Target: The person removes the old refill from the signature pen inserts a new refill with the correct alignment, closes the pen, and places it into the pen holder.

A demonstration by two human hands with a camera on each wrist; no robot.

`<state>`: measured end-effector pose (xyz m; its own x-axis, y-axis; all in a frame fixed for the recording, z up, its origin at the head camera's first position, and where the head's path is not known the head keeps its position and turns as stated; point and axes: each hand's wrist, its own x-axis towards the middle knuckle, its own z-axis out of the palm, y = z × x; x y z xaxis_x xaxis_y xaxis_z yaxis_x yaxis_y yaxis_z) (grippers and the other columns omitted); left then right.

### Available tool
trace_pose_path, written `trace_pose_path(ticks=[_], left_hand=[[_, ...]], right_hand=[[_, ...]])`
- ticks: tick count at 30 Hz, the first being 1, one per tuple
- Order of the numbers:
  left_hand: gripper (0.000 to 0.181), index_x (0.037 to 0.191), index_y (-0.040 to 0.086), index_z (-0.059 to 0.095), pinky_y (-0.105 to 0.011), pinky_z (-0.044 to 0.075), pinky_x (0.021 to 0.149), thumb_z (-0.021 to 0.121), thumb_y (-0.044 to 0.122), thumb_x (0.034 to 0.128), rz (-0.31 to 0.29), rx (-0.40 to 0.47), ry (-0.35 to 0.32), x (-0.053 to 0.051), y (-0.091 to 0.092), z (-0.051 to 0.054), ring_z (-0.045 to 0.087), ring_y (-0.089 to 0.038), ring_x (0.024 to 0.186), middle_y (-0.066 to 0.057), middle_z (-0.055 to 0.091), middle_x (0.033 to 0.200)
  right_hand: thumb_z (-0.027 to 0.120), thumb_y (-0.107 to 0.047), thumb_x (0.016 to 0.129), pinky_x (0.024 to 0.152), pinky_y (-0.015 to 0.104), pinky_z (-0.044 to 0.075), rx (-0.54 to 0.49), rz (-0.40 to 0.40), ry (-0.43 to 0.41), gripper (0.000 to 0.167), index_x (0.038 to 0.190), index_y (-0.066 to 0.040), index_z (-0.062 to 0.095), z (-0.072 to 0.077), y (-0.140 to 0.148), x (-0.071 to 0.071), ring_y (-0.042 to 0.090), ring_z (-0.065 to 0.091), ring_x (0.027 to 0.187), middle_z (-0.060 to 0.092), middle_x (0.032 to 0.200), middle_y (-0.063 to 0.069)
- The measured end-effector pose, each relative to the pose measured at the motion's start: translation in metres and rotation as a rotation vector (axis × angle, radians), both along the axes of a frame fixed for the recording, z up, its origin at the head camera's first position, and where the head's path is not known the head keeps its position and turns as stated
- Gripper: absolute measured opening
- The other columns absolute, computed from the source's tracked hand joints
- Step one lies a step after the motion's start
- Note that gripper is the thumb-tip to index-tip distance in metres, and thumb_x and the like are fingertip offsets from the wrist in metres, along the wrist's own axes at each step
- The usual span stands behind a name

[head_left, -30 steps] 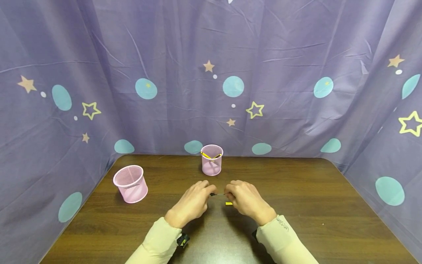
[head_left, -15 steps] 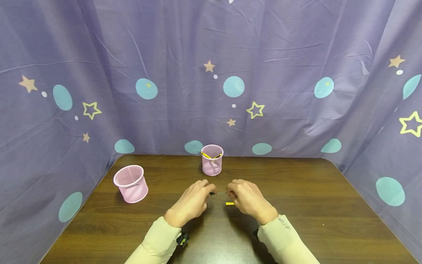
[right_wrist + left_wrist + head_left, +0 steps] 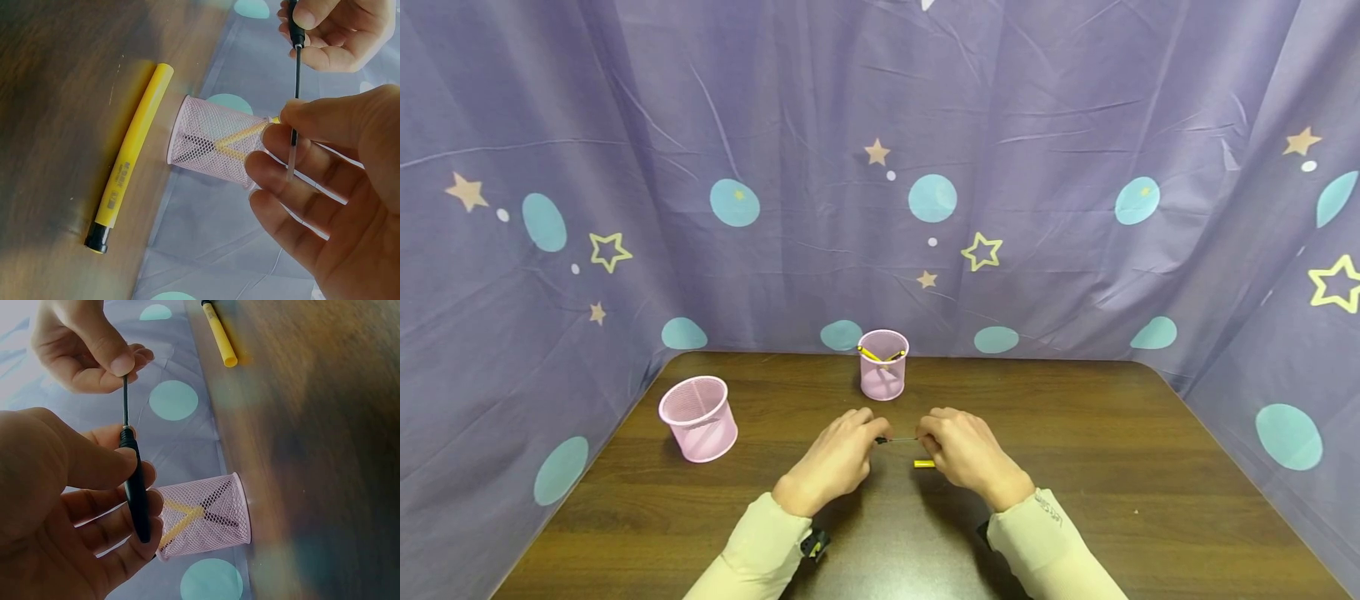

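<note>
My left hand (image 3: 831,462) holds the black front section of a pen (image 3: 135,494), its thumb pressing it against the fingers. From that section sticks out a thin ink refill (image 3: 297,75), dark along its length with a clear tail. Thumb and forefinger of my right hand (image 3: 966,454) pinch the refill near that tail. Both hands hover above the table, a short gap apart. A yellow pen barrel (image 3: 137,147) with a black end lies on the wood below; in the head view my right hand hides part of it.
A pink mesh pen cup (image 3: 882,383) with yellow-and-black pens in it stands at the back middle of the brown table (image 3: 1075,433). Another, wider pink mesh cup (image 3: 706,437) stands at the left. A purple patterned curtain (image 3: 820,275) hangs behind and on both sides.
My right hand has shifted slightly to the right, away from the left hand, and a little more of the refill shows between them. The cups and barrel have stayed put.
</note>
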<state>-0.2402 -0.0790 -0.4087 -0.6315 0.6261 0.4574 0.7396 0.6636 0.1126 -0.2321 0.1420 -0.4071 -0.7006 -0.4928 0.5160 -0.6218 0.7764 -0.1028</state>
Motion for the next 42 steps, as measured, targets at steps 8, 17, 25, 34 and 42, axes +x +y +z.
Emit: trace_pose_path(ticks=[8,17,25,34,42], left_hand=[[0.041,0.100,0.016,0.066,-0.033,0.049,0.077,0.057,-0.009,0.0689,0.001,-0.006,-0.004,-0.001,0.000,0.001,0.058,-0.018,0.084,0.004,0.058,0.090],[0.036,0.097,0.016,0.066,-0.034,0.049,0.074,0.061,-0.009,0.0712,-0.002,0.020,0.028,-0.002,-0.002,0.000,0.058,-0.018,0.083,0.003,0.057,0.088],[0.035,0.095,0.017,0.065,-0.035,0.049,0.072,0.061,-0.008,0.0706,0.025,0.004,0.037,-0.003,-0.003,-0.001,0.059,-0.020,0.082,0.003,0.057,0.085],[0.038,0.096,0.016,0.065,-0.036,0.049,0.072,0.061,-0.009,0.0679,0.049,-0.018,0.017,-0.003,-0.005,0.000,0.058,-0.021,0.081,0.002,0.058,0.086],[0.041,0.097,0.017,0.065,-0.036,0.049,0.072,0.063,-0.009,0.0647,0.058,-0.022,0.025,-0.004,-0.006,-0.001,0.058,-0.021,0.082,0.002,0.057,0.086]], right_hand=[[0.065,-0.003,0.076,0.054,0.024,0.042,0.003,-0.009,-0.010,0.018,0.075,-0.021,0.065,-0.001,0.002,-0.001,0.004,0.046,0.061,0.046,0.067,-0.014],[0.064,-0.001,0.074,0.052,0.024,0.040,0.000,-0.031,-0.014,0.022,0.072,-0.023,0.062,0.001,0.004,-0.001,0.004,0.047,0.062,0.045,0.067,-0.015],[0.064,-0.002,0.072,0.051,0.024,0.039,0.007,-0.043,-0.009,0.021,0.070,-0.022,0.061,0.001,0.006,-0.001,0.005,0.045,0.061,0.042,0.066,-0.015],[0.065,-0.002,0.073,0.051,0.024,0.039,-0.006,-0.063,-0.011,0.022,0.069,-0.023,0.061,0.001,0.008,-0.002,0.005,0.044,0.060,0.042,0.068,-0.014],[0.064,-0.002,0.072,0.051,0.024,0.038,-0.008,-0.067,-0.035,0.026,0.065,-0.025,0.056,-0.002,0.010,-0.005,0.005,0.043,0.060,0.042,0.070,-0.014]])
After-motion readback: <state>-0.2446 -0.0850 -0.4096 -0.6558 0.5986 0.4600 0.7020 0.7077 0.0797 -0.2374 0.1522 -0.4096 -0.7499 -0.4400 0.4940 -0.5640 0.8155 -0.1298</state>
